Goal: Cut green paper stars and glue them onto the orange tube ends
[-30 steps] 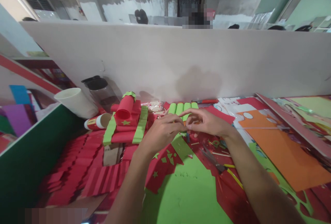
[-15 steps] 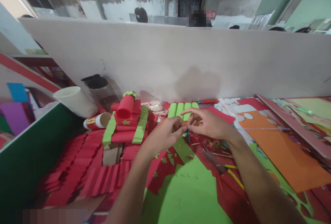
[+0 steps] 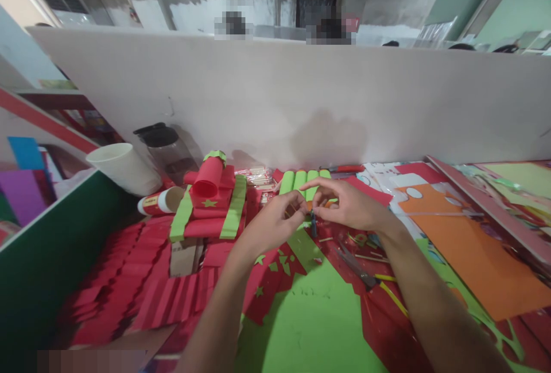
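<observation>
My left hand (image 3: 279,215) is pinched closed near the middle of the table; what its fingertips hold is too small to tell. Close to its right, my right hand (image 3: 344,204) has thumb and index pressed together at the top of a small dark item (image 3: 313,225), too small to name. Behind both hands stand light green paper rolls (image 3: 300,181). Below them lies a green paper sheet (image 3: 318,321). A red and green paper model with a star (image 3: 209,203) sits to the left, on a brown cardboard piece (image 3: 184,258).
Scissors with yellow handles (image 3: 365,278) lie right of the green sheet. Folded red paper strips (image 3: 124,269) cover the left side, beside a green box wall (image 3: 47,269). A white cup (image 3: 127,169) and orange paper (image 3: 482,258) flank the area. A white partition (image 3: 258,97) rises behind.
The fingertips of my two hands have drawn slightly apart, my left hand shifting a little left. The rest of the table looks the same.
</observation>
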`<state>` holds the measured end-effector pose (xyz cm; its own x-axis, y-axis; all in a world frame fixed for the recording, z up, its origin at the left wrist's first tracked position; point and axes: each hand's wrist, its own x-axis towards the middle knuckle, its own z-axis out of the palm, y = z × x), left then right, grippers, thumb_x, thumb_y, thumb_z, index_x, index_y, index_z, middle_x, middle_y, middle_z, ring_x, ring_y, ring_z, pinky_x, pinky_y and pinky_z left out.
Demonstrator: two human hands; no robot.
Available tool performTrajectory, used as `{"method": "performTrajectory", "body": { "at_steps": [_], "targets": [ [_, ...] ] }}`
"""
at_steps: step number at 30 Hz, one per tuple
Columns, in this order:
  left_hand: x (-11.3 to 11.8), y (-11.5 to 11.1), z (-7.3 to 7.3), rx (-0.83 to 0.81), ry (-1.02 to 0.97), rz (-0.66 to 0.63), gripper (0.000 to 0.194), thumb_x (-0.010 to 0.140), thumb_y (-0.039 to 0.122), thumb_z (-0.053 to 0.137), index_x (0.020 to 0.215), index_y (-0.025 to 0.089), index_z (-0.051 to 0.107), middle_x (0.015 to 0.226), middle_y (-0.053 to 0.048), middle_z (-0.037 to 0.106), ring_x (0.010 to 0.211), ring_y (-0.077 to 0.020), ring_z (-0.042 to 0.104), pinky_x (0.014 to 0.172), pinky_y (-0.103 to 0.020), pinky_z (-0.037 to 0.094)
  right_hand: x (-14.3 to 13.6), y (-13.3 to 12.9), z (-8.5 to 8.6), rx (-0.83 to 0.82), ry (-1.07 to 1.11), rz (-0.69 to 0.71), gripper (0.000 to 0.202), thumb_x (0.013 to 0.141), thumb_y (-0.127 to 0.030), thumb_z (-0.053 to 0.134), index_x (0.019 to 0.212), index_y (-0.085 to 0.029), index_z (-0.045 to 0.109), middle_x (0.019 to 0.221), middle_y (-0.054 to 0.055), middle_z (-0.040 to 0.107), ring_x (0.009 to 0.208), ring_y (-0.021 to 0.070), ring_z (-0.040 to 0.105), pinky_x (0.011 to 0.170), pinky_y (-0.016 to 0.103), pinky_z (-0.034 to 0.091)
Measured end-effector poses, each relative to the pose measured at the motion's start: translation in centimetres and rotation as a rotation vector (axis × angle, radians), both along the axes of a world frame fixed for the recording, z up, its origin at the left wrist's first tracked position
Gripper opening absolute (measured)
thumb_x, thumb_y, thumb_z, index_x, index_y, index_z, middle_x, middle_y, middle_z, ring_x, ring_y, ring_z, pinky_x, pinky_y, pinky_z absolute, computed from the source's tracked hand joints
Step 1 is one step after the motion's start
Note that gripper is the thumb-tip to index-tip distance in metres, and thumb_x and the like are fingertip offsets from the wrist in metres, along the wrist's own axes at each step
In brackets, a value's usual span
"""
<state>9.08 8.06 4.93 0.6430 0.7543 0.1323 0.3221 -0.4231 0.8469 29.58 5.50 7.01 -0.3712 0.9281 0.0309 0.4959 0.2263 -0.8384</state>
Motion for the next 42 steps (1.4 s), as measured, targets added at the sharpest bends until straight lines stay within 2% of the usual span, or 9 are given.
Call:
{"method": "performTrajectory", "body": {
  "at_steps": [6, 11, 18, 22, 28, 32, 37, 40, 42],
  "targets": [
    [-0.1, 0.0, 0.2, -0.009, 0.019, -0.011, 0.020, 0.094, 0.032, 0.045, 0.089, 0.017, 0.058, 0.085, -0.003, 0.062, 0.074, -0.0156, 0.056, 0.065, -0.027, 0.042, 0.0, 0.0, -0.1, 0.007, -0.010, -0.007, 0.047, 0.085, -0.019, 0.062, 0.131, -0.032, 0.057, 0.091, 0.001, 0.069, 0.081, 0.0176, 0.066, 0.067, 0.028, 0.053],
    [0.1, -0.1, 0.5, -0.028, 0.023, -0.014, 0.013, 0.091, 0.026, 0.047, 0.086, 0.018, 0.055, 0.079, 0.000, 0.058, 0.070, -0.0138, 0.052, 0.063, -0.026, 0.039, -0.2, -0.1, 0.1, 0.014, -0.021, -0.014, 0.046, 0.085, -0.018, 0.062, 0.129, -0.031, 0.058, 0.091, 0.001, 0.068, 0.082, 0.0169, 0.066, 0.067, 0.027, 0.053],
    [0.1, -0.3, 0.5, -0.040, 0.015, -0.030, 0.013, 0.091, 0.026, 0.047, 0.085, 0.018, 0.055, 0.077, 0.001, 0.056, 0.068, -0.0130, 0.049, 0.062, -0.025, 0.038, -0.3, -0.3, 0.4, 0.022, -0.029, -0.014, 0.046, 0.085, -0.016, 0.062, 0.129, -0.028, 0.058, 0.089, 0.001, 0.068, 0.080, 0.0154, 0.065, 0.069, 0.026, 0.053],
    [0.1, -0.1, 0.2, -0.048, 0.010, -0.026, 0.013, 0.090, 0.027, 0.047, 0.085, 0.018, 0.056, 0.077, 0.001, 0.056, 0.069, -0.0133, 0.050, 0.063, -0.025, 0.039, -0.3, -0.3, 0.3, 0.019, -0.035, -0.020, 0.045, 0.086, -0.017, 0.061, 0.129, -0.028, 0.058, 0.090, 0.001, 0.068, 0.082, 0.0157, 0.065, 0.071, 0.027, 0.053],
    [-0.3, 0.8, -0.7, -0.097, 0.064, 0.071, 0.013, 0.083, 0.026, 0.050, 0.083, 0.018, 0.059, 0.079, -0.001, 0.062, 0.070, -0.0145, 0.054, 0.064, -0.026, 0.040, 0.0, -0.1, 0.3, 0.043, -0.075, -0.067, 0.040, 0.088, -0.021, 0.061, 0.128, -0.028, 0.058, 0.097, 0.003, 0.068, 0.082, 0.0164, 0.064, 0.068, 0.028, 0.053],
    [-0.8, 1.5, -1.4, -0.149, 0.103, 0.121, 0.017, 0.082, 0.032, 0.051, 0.079, 0.017, 0.060, 0.075, -0.001, 0.062, 0.066, -0.0145, 0.053, 0.060, -0.026, 0.039, 0.7, -0.6, 1.2, 0.103, -0.119, -0.125, 0.036, 0.090, -0.022, 0.058, 0.126, -0.028, 0.060, 0.097, 0.003, 0.067, 0.081, 0.0163, 0.063, 0.068, 0.028, 0.052],
    [-1.6, 1.4, -1.5, -0.117, 0.260, 0.185, 0.018, 0.080, 0.034, 0.054, 0.075, 0.018, 0.061, 0.072, -0.002, 0.064, 0.065, -0.0157, 0.056, 0.057, -0.025, 0.037, 1.6, -2.4, 3.6, 0.171, -0.285, -0.188, 0.030, 0.091, -0.029, 0.057, 0.121, -0.028, 0.064, 0.092, 0.002, 0.070, 0.077, 0.0169, 0.064, 0.066, 0.028, 0.049],
    [-1.9, 1.2, -1.2, -0.078, 0.377, 0.206, 0.016, 0.079, 0.032, 0.054, 0.074, 0.019, 0.061, 0.074, -0.003, 0.067, 0.067, -0.0166, 0.058, 0.057, -0.025, 0.037, 3.0, -3.2, 4.8, 0.168, -0.402, -0.226, 0.022, 0.092, -0.034, 0.056, 0.109, -0.025, 0.066, 0.090, 0.003, 0.071, 0.077, 0.0176, 0.065, 0.065, 0.027, 0.047],
    [-2.0, 1.2, -1.1, -0.060, 0.433, 0.206, 0.014, 0.080, 0.031, 0.053, 0.076, 0.021, 0.062, 0.076, -0.003, 0.068, 0.069, -0.0176, 0.060, 0.058, -0.025, 0.037, 4.7, -3.4, 4.8, 0.115, -0.555, -0.242, 0.019, 0.092, -0.038, 0.055, 0.096, -0.024, 0.067, 0.086, 0.003, 0.071, 0.074, 0.0173, 0.063, 0.062, 0.027, 0.042]
  ]
}}
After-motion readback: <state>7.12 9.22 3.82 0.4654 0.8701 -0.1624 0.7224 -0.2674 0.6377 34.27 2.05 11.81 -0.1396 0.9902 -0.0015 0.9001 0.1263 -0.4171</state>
